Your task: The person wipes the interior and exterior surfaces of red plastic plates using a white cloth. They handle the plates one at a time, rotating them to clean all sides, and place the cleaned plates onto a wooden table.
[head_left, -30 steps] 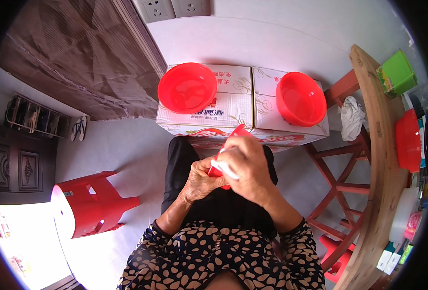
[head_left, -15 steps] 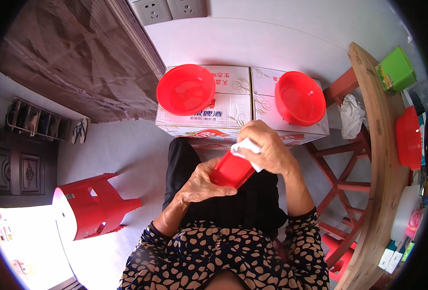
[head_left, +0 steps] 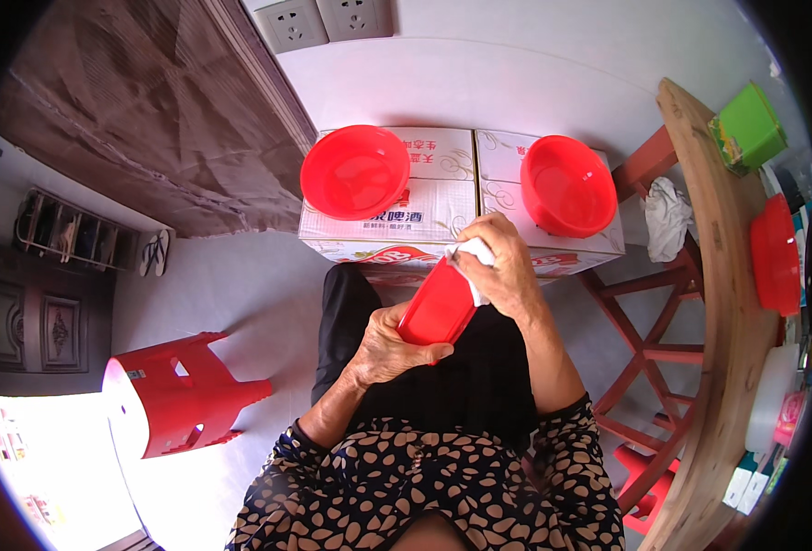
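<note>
A shallow red rectangular tray is held tilted above my lap. My left hand grips its near left end, with the thumb along the near edge. My right hand pinches a white cloth against the tray's far end and right rim. Part of the cloth is hidden under my fingers. Beyond my hands, a round red basin sits on the left of the cardboard boxes, and a second red basin sits on the right.
To the left, a red plastic stool lies on its side. A wooden tabletop runs along the right, bearing a green container and another red basin. A crumpled white cloth hangs beside its red frame. Slippers stand far left.
The tray has turned more upright, its far end moving up and away from me. My right hand has shifted slightly up with the cloth to the far end.
</note>
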Tool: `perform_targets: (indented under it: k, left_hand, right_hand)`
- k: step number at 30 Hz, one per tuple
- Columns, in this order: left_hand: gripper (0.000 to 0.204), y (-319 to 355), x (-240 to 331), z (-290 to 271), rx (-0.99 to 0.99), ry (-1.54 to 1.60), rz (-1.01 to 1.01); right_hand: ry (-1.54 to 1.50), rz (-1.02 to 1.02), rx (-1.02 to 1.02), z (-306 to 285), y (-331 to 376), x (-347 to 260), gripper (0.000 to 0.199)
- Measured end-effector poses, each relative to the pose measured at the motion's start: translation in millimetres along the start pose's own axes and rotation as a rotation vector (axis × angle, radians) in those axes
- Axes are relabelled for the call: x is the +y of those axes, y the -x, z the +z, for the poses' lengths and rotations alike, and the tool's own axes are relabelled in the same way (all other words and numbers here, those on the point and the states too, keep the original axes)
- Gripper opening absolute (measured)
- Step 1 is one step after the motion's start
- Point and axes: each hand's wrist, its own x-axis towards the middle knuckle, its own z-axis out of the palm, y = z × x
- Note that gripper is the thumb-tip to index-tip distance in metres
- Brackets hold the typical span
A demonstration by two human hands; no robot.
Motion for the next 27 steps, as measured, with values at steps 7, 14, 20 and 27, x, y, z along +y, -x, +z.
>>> perform_targets:
  k: [7,14,20,27]
  left_hand:
    - [0.034,-1,-6,-3,0.007,0.009,-0.024]
    - [0.029,4,-8,-12,0.008,-0.031,0.059]
    - [0.034,8,-4,-11,0.014,-0.032,0.124]
    - [0.036,10,-9,-14,0.0,-0.003,0.118]
  right_hand:
    - [0.117,-0.118,0.057,10,11,-30,0.019]
    - [0.152,-0.221,0.02,15,14,-58,0.02]
    - [-0.31,0.164,-0.076,2,-1,-11,0.02]
    - [-0.994,0.694,-0.122,6,7,29,0.02]
